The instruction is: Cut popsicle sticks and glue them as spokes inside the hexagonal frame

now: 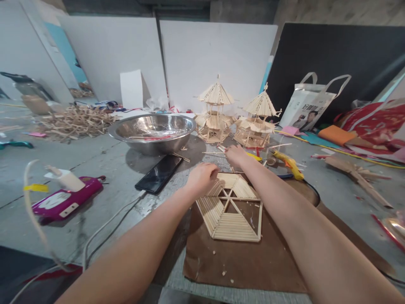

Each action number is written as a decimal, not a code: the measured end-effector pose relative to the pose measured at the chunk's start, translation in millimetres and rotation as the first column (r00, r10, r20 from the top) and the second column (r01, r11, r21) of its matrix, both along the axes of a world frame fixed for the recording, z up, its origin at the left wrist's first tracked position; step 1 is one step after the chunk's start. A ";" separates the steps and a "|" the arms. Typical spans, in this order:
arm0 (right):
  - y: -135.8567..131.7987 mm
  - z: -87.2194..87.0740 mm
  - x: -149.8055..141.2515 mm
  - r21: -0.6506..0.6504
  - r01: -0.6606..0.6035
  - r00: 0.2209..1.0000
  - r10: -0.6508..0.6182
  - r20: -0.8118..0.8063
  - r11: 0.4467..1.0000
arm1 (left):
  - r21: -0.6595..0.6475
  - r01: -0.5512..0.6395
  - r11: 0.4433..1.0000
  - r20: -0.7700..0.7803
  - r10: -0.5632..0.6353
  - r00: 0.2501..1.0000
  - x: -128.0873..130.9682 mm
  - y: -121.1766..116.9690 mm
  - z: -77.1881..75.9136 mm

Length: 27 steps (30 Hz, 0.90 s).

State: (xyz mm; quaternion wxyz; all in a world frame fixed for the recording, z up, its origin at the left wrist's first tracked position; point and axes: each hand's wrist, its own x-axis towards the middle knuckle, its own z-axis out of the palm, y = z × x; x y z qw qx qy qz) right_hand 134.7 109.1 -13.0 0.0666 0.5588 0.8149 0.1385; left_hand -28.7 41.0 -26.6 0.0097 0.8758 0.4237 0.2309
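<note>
A hexagonal panel of thin wooden sticks (pixel 236 227) lies on a brown board (pixel 240 266), its spokes meeting in the middle. Rows of sticks fill most of its sections; the right one is bare apart from scraps. My left hand (pixel 204 178) is at the panel's upper left edge, fingers curled together; whatever they may hold is hidden. Beyond the panel, my right hand (pixel 236 155) reaches down among loose sticks (pixel 213 152), its fingers bent in and partly hidden. A yellow glue gun (pixel 289 164) lies to the right of that hand.
Two stick pagodas (pixel 217 120) (pixel 257 120) stand behind. Left of them are a steel bowl (pixel 152 145), a phone (pixel 160 174) on a cable, and a purple power strip (pixel 68 198). A stick heap (pixel 76 122) and a white bag (pixel 305 105) lie farther back.
</note>
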 end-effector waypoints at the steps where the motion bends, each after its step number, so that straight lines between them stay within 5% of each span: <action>1: -4.1 3.7 2.3 0.018 -0.017 1.000 0.017 -0.024 1.000 | 0.008 -0.025 1.000 0.026 0.025 0.999 -0.5 0.2 0.6; 8: -75.1 29.1 39.3 0.108 -0.011 0.973 0.036 -0.228 0.994 | 0.050 -0.160 0.986 0.318 0.136 0.938 0.4 -0.5 5.3; 11: -122.9 30.1 59.2 0.128 0.015 0.850 0.055 -0.523 0.992 | 0.018 -0.114 0.993 0.375 0.099 0.922 2.6 -1.6 7.7; 16: -175.1 13.9 79.1 -0.132 -0.051 0.734 -0.053 -0.677 0.990 | -0.020 0.063 0.998 0.170 -0.059 0.984 11.8 -12.1 11.6; 20: -180.5 -2.8 84.3 -0.258 -0.024 0.681 -0.174 -0.712 0.966 | -0.088 0.291 0.953 0.013 -0.291 0.957 19.9 -26.6 15.0; 27: -182.9 -13.3 83.2 -0.287 -0.038 0.615 -0.204 -0.762 0.957 | -0.238 0.416 0.878 -0.107 -0.449 0.887 26.6 -37.2 16.7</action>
